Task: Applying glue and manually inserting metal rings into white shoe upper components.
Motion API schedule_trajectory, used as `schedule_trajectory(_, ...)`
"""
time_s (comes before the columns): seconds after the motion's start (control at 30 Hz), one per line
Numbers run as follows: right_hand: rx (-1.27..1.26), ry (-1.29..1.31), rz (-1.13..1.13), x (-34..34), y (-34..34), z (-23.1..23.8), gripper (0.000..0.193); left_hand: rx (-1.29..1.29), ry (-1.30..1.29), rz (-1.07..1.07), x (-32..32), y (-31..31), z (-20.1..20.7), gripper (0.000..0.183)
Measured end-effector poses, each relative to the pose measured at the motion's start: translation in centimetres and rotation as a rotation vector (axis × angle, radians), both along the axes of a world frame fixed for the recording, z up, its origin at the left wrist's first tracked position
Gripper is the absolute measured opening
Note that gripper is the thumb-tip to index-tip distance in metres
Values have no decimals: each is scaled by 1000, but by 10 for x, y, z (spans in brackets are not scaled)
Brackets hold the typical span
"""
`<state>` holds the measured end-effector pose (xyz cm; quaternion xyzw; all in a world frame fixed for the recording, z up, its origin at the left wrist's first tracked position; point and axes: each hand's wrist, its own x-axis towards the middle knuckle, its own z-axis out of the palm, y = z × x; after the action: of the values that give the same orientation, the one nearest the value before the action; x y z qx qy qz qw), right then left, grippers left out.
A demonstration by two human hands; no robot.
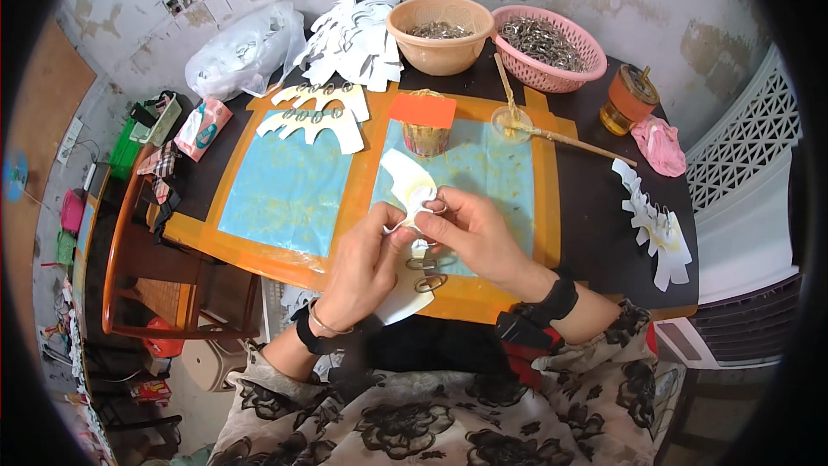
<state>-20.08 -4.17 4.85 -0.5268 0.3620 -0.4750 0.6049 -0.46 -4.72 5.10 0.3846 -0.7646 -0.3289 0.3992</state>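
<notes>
A white, flexible cut-out strip (402,174) with a yellowish smear is pinched between my two hands over the table's middle. My left hand (366,255) closes its thumb and fingers on the strip's left side. From the right, my right hand (483,237) grips a folded part of it at the centre. Below my fingers, oval metal rings (426,282) sit along the strip's lower part, near the table's front edge. My fingertips partly hide the fold. Just beyond stands a tub (427,140) with an orange-red card (423,110) across its top.
Blue sheets (289,181) framed by orange tape cover the tabletop. Behind are stacked white cut-outs (349,43), a peach bowl (435,56) and a pink basket (552,78), both holding metal rings. At right lie a stick (582,145), a jar (628,102) and a ringed strip (660,237).
</notes>
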Motion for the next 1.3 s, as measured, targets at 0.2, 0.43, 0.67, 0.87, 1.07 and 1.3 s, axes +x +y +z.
schedule_trajectory(0.2,155,-97,94,-9,-2,-4,21,231,87,-92,2,-4,-10,17)
schedule_trajectory(0.43,429,-283,244,-7,-1,-2,29,-346,11,45,-3,-1,-20,17)
schedule_trajectory(0.67,146,-169,122,-7,-4,1,43,365,497,75,-4,0,-15,16)
schedule_trajectory(0.87,17,60,33,8,2,-15,24,340,474,53,-7,-1,-21,16)
schedule_trajectory(1.07,-121,260,80,1,4,4,18,764,718,-26,-7,9,-8,13)
schedule_trajectory(1.3,-29,231,87,-3,-1,1,17,924,734,66,-6,5,6,14)
